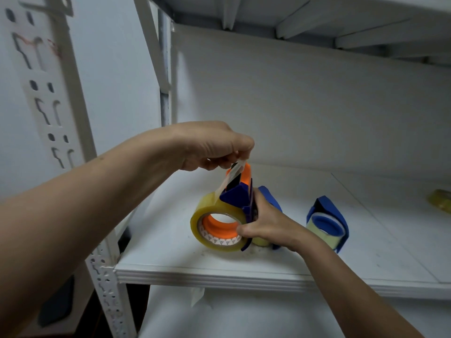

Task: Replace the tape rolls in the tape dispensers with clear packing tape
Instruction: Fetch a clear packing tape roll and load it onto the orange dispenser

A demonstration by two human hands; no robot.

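The left hand (pixel 212 145) pinched the loose end of a clear strip (pixel 231 175), drawn up from the tape roll (pixel 207 207). The right hand (pixel 268 224) gripped the blue dispenser (pixel 235 195), fingers curled round its frame. The roll looked glossy and yellowish, seated on the dispenser's orange hub (pixel 217 225), with a white printed core showing. It stood on edge, low over the white shelf (pixel 166 245). A second blue dispenser (pixel 329 215) holding a paler roll stood to the right, and another yellowish roll (pixel 441 200) lay at the far right edge.
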